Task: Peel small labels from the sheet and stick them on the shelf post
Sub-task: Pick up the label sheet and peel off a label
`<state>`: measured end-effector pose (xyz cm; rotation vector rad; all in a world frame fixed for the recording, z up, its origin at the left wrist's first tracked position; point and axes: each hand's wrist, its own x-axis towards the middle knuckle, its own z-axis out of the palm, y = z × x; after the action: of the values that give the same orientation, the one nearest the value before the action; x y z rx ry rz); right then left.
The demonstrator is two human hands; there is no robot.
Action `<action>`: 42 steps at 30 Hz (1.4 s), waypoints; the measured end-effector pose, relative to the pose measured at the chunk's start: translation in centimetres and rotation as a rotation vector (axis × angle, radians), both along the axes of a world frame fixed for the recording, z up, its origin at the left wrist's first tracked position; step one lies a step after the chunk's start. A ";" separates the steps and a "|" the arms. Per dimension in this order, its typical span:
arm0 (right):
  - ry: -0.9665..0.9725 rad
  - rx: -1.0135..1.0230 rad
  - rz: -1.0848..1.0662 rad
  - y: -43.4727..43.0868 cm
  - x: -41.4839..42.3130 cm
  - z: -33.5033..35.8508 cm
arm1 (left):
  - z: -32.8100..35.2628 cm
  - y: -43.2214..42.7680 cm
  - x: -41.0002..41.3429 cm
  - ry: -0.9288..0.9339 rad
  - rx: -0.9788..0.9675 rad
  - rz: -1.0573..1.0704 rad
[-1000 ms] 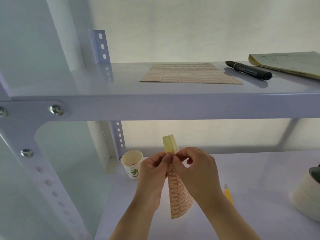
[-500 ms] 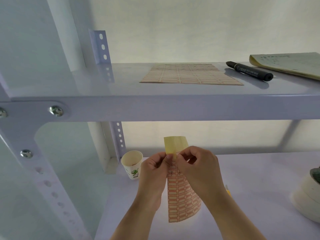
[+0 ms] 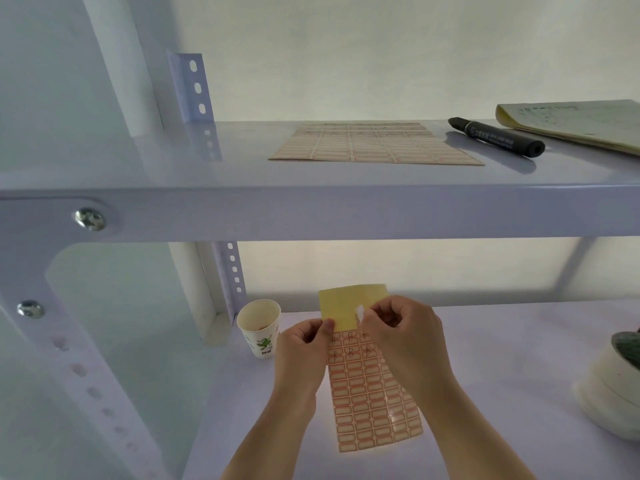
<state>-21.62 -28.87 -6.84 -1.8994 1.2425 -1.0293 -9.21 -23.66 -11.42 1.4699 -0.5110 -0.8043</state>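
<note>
A label sheet (image 3: pixel 370 396) with rows of red-bordered labels hangs over the lower shelf, its bare yellow top strip standing up above my fingers. My left hand (image 3: pixel 304 344) pinches the sheet's upper left edge. My right hand (image 3: pixel 398 327) pinches a small white label (image 3: pixel 360 312) lifted off the sheet's top right. The perforated shelf post (image 3: pixel 232 271) stands at the back left; a nearer front post (image 3: pixel 74 358) slants down the left edge. A second label sheet (image 3: pixel 374 145) lies flat on the upper shelf.
A paper cup (image 3: pixel 259 327) stands beside the rear post on the lower shelf. On the upper shelf (image 3: pixel 311 209) lie a black marker (image 3: pixel 497 136) and a notepad (image 3: pixel 575 123). A white potted plant (image 3: pixel 616 386) sits at the right edge.
The sheet has turned to face me flat, from edge-on. My right hand has lifted a small white label off its top right corner.
</note>
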 end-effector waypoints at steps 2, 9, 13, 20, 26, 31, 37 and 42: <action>-0.004 0.020 0.002 -0.1 -0.2 -0.3 | -0.8 -0.2 0.3 -0.041 0.040 0.005; 0.001 0.082 -0.015 -0.1 -0.5 -1.4 | -3.2 -0.9 1.5 -0.273 0.231 0.007; 0.015 0.082 -0.026 0.3 -0.5 -1.7 | -3.3 -0.2 1.3 -0.426 0.288 0.010; -0.002 -0.021 -0.070 1.2 -0.3 -1.2 | 0.9 1.3 -0.7 -0.398 0.061 -0.048; -0.076 -0.143 -0.083 2.8 0.0 0.3 | 4.8 2.9 -1.6 -0.241 -0.128 -0.084; -0.039 -0.293 -0.024 3.5 0.2 0.1 | 5.6 3.8 -1.5 -0.207 -0.152 -0.121; 0.005 -0.423 0.101 4.5 0.2 0.0 | 6.1 4.9 -0.9 -0.198 -0.184 -0.097; -0.191 -0.115 0.019 5.9 0.5 1.2 | 6.4 5.9 -0.5 -0.218 -0.167 -0.070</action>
<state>-21.12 -23.02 -5.67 -1.8445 1.0753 -1.2641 -9.70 -17.71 -4.97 1.3972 -0.7790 -0.6425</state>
